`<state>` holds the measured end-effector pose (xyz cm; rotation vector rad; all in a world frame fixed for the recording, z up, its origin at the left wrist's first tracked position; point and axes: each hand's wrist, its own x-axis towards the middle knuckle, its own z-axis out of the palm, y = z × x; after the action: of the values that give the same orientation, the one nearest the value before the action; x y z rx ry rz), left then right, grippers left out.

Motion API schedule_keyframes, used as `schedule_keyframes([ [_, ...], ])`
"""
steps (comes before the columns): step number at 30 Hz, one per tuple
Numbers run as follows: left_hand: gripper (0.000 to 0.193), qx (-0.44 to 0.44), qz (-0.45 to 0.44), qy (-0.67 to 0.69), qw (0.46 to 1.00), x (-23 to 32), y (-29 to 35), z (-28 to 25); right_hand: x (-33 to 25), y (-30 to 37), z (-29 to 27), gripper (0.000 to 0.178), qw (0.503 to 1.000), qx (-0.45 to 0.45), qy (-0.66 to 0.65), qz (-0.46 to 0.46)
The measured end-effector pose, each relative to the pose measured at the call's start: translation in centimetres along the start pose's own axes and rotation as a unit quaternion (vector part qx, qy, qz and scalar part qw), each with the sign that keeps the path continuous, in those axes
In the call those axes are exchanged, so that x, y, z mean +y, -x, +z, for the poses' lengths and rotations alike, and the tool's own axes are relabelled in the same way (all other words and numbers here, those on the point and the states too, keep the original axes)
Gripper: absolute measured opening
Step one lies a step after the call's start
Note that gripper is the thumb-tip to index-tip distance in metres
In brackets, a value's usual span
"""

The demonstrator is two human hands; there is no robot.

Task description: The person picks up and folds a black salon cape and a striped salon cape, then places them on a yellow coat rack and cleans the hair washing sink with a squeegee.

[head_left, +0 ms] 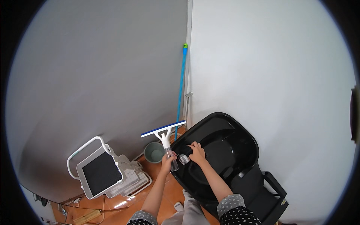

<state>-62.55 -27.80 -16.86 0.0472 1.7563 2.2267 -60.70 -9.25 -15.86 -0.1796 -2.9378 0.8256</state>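
My left hand [168,163] is wrapped round the clear bottle of a spray squeegee [167,150]. Its white head points up and away, with a blue-edged blade across the top. Below it is the near left rim of a black shampoo basin [245,144]. On that rim sits a chrome tap [183,159]. Just right of the tap, my right hand [197,153] has its fingers curled down over a dark part of the basin top. What lies under those fingertips is hard to make out against the black.
A grey-green bucket [154,152] stands on the orange tiled floor left of the basin. Further left is a white tiered cart [87,161] with a raised handle. A blue pole [181,86] leans in the wall corner. Cables and a wooden piece [88,216] lie at lower left.
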Motion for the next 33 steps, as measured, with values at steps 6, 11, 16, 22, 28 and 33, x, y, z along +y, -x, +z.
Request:
schedule_keyframes([
  [6, 0.017, 0.017, -0.019, 0.042, 0.999, 1.7, -1.3, 1.5, -0.6, -3.0, -0.3, 0.061, 0.994, 0.071, 0.084, 0.025],
  [11, 0.017, 0.007, -0.014, 0.034, 0.999, 2.0, -3.3, 3.1, 1.8, -5.9, -0.9, 0.061, 0.981, 0.131, 0.110, 0.089],
  [16, 0.019, -0.005, -0.014, 0.015, 1.000, 2.0, -5.7, 5.2, 5.8, -9.5, -2.6, 0.060, 0.966, 0.159, 0.130, 0.159],
  [22, 0.020, -0.027, -0.017, 0.009, 0.999, 1.7, -8.6, 8.4, 9.7, -12.9, -5.0, 0.060, 0.952, 0.170, 0.120, 0.224],
  [28, 0.021, -0.046, -0.034, 0.034, 0.998, 1.5, -11.0, 11.7, 12.5, -14.7, -6.2, 0.062, 0.945, 0.175, 0.138, 0.238],
  [33, 0.019, -0.049, -0.036, 0.039, 0.997, 0.8, -12.0, 12.5, 13.4, -15.3, -6.7, 0.064, 0.939, 0.197, 0.180, 0.215],
])
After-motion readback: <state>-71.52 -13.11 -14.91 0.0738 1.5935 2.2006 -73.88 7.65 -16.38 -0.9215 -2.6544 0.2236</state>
